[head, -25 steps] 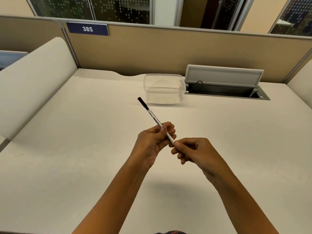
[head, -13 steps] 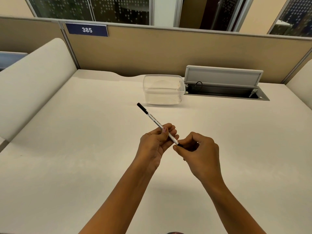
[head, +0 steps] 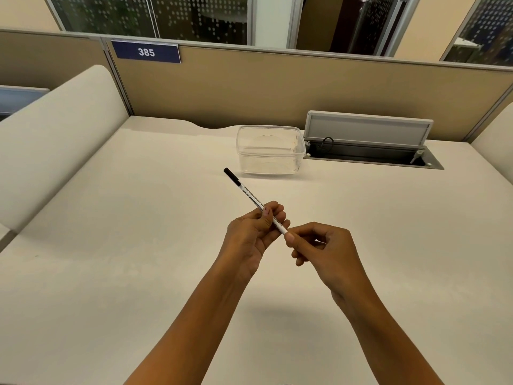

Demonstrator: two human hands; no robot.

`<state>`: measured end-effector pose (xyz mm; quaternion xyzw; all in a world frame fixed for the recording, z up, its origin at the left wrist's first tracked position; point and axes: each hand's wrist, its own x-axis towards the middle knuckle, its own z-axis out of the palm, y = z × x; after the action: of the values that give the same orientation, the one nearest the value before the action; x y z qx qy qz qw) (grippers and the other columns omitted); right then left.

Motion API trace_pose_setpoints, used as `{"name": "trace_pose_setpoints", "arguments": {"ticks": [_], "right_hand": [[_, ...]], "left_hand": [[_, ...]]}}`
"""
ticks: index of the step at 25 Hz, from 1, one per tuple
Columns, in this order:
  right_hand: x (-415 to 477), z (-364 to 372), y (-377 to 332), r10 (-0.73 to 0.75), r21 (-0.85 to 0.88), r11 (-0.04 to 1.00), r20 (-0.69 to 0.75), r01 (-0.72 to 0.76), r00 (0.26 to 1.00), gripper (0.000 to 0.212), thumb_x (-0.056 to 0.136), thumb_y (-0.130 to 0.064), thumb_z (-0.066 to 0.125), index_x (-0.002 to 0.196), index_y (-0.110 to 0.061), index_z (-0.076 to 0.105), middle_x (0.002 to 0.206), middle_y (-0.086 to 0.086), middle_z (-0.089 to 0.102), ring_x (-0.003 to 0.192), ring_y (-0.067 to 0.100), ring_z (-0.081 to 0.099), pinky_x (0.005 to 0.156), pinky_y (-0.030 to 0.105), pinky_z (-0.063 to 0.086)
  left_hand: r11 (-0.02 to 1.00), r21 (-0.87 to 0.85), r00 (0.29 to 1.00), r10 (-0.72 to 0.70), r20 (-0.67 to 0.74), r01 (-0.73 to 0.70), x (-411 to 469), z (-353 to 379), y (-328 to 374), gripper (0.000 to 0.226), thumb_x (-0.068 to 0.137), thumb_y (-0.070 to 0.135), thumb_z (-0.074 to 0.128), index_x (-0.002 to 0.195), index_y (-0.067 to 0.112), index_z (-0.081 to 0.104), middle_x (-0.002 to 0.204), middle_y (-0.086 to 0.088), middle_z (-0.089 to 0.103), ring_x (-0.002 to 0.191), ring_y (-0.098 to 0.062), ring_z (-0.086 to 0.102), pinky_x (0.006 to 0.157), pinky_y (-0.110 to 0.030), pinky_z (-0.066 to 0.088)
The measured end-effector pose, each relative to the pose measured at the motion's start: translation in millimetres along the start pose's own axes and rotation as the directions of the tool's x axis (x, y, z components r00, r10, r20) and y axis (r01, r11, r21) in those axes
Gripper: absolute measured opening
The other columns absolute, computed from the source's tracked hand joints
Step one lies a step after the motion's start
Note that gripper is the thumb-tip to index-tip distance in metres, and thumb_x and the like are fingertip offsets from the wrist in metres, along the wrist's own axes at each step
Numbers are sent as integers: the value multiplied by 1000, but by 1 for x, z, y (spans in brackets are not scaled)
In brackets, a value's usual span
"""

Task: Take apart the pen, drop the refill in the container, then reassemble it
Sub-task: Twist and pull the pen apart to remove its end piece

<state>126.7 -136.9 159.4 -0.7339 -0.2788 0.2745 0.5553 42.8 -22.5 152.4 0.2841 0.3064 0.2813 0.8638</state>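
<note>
The pen (head: 251,197) is held in the air above the desk (head: 138,245), tilted, with its black cap end pointing up and away toward the far left and its near end pointing down toward the person. The white barrel carries printed text along its length. The pen appears to be in 1 piece; no separate part is visible on the desk or in either hand.

The left hand (head: 254,232) is closed around the middle of the barrel, thumb on top and fingers curled beneath. The right hand (head: 322,248) is pinched on the near end of the pen, thumb and forefinger closed on the tip section. What exactly sits between those fingertips is hidden.

The container (head: 270,150) is a clear plastic tub standing on the desk beyond the pen, well apart from both hands. It appears empty. Just beside its right wall lies an open cable hatch (head: 369,145) set into the desk, with its grey flap raised. A partition (head: 277,87) closes the far edge and bears a plate (head: 146,52) reading 385.

Task status, as a judgement:
1. Disassembly: in hand. The grip suggests the near end is being twisted or pulled off.
2. Refill removal and drop into the container: not yet done.
3. Reassembly: not yet done.
</note>
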Motion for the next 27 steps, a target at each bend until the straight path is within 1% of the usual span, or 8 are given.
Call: {"name": "trace_pose_setpoints", "arguments": {"ticks": [3, 8, 11, 15, 18, 23, 25, 27], "right_hand": [[1, -1, -2, -38, -7, 999, 10, 38, 999, 3, 79, -14, 75, 81, -16, 76, 58, -5, 69, 51, 11, 65, 53, 17, 53], [0, -2, -2, -94, -65, 993, -3, 94, 996, 7, 81, -15, 73, 80, -22, 76, 61, -3, 70, 52, 13, 66, 55, 17, 55], [1, -2, 0, -96, -61, 994, -11, 96, 995, 6, 82, -15, 72, 85, -17, 77, 61, -3, 70, 52, 13, 67, 57, 21, 57], [0, -2, 0, -72, -30, 997, 2, 72, 997, 8, 82, -13, 71, 83, -19, 76, 58, -8, 69, 50, 9, 64, 52, 15, 52], [0, -2, 0, -72, -23, 997, 3, 72, 997, 11, 82, -13, 72, 81, -23, 75, 57, -9, 69, 49, 8, 64, 51, 13, 51], [-5, 7, 4, -168, -177, 973, -107, 147, 980, 11, 75, -13, 79, 80, -21, 74, 62, -6, 71, 54, 8, 67, 50, 15, 53], [-4, 9, 6, -180, -187, 971, -158, 150, 971, 15, 71, -11, 81, 78, -19, 71, 65, -4, 71, 56, 7, 67, 49, 14, 53], [-2, 8, 5, -166, -199, 970, -141, 136, 976, 22, 67, -16, 85, 81, -21, 69, 72, -6, 70, 61, 4, 67, 53, 13, 53]], "left_hand": [[999, -42, 1000, -20, -1, 20, 0, 0, 0, 19, 91, -5, 49, 84, -2, 66, 71, -6, 75, 67, -15, 73, 59, -25, 58], [997, -67, 999, -34, -7, 34, 1, 2, -1, 19, 92, -6, 48, 85, -3, 65, 67, -5, 74, 63, -13, 71, 58, -25, 58], [996, -83, 999, -40, -16, 39, 2, 1, -1, 18, 91, -7, 48, 85, -4, 64, 66, -5, 74, 61, -13, 71, 57, -25, 58], [996, -81, 999, -40, -31, 38, 2, 2, -2, 20, 91, -5, 49, 81, -3, 65, 65, -5, 73, 59, -14, 70, 57, -25, 58], [996, -81, 998, -34, -48, 30, 1, 2, -3, 19, 92, -5, 49, 81, -3, 65, 64, -5, 73, 58, -14, 70, 57, -25, 58], [999, -42, 996, -13, -90, 9, -1, 7, -6, 18, 92, -2, 50, 81, -3, 65, 62, -4, 72, 57, -13, 70, 54, -24, 57], [1000, -23, 996, -1, -88, -1, -1, 10, -6, 17, 92, -2, 51, 81, -2, 65, 61, -4, 72, 57, -13, 70, 56, -24, 58], [1000, -17, 996, 8, -89, -9, -2, 10, -4, 17, 92, -1, 51, 82, -2, 65, 62, -3, 72, 58, -13, 69, 57, -25, 58]]}}
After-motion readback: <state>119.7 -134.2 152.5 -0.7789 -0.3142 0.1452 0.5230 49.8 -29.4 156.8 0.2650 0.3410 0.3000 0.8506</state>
